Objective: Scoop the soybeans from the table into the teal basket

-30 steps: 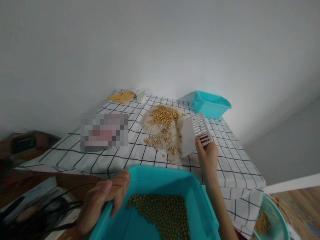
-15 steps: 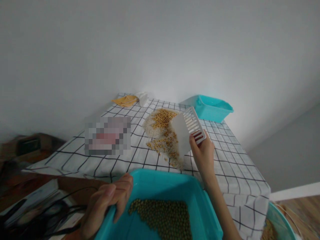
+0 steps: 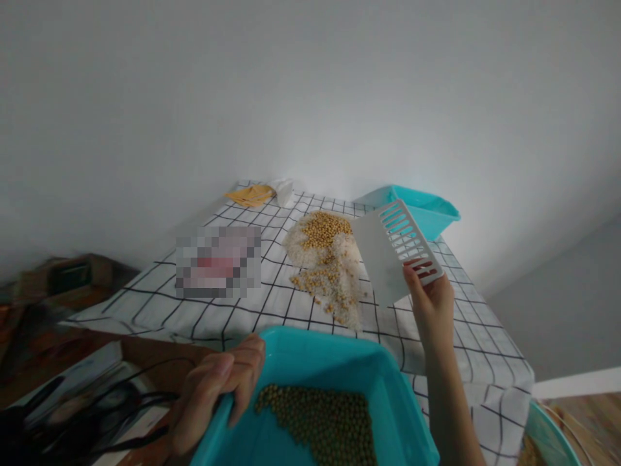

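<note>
My left hand [image 3: 213,395] grips the near left rim of a turquoise tub [image 3: 334,362] that holds several green peas [image 3: 323,421]. Raised above the table's right side, my right hand [image 3: 429,294] pinches the slotted end of a white plastic scraper [image 3: 392,249]. A heap of yellow soybeans mixed with white rice [image 3: 327,259] lies on the checked tablecloth [image 3: 272,298], just left of the scraper.
A second turquoise tub [image 3: 417,210] stands at the table's far right corner. Yellow paper [image 3: 250,194] and a white cup [image 3: 284,191] lie at the far edge. A round teal bowl [image 3: 548,437] sits on the floor at lower right. Dark cables [image 3: 97,414] trail at lower left.
My right hand has lifted the scraper up and to the right, away from the heap it was touching. The left hand keeps its hold on the tub.
</note>
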`<control>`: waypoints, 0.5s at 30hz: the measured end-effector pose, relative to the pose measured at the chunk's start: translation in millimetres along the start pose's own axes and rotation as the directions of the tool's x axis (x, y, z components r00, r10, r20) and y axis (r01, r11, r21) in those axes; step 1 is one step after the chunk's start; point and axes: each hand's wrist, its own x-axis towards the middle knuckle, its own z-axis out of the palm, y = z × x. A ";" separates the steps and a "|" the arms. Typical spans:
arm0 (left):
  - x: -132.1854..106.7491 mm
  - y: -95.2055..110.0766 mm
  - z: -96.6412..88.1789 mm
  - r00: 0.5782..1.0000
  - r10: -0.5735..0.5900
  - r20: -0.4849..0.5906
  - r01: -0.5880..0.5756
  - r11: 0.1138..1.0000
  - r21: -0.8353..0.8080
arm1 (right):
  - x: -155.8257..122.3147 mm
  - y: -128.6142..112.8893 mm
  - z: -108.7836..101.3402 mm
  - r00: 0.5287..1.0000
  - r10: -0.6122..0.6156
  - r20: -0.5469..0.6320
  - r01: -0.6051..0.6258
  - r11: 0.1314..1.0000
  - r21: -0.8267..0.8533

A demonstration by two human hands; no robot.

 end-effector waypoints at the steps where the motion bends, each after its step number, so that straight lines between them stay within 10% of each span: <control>1: 0.9 0.8 0.8 1.000 0.002 0.003 -0.002 1.000 -0.011 | 0.4 6.6 -3.2 1.000 0.022 -0.013 -0.021 0.999 0.028; 8: 2.7 3.2 2.8 1.000 0.006 -0.008 -0.006 1.000 -0.019 | -5.9 33.5 -28.1 0.972 0.086 -0.216 -0.072 0.995 0.076; 15: 4.3 3.5 4.3 0.999 0.038 -0.012 -0.038 0.999 -0.019 | -19.5 20.7 -24.5 0.968 0.146 -0.203 -0.204 0.929 -0.309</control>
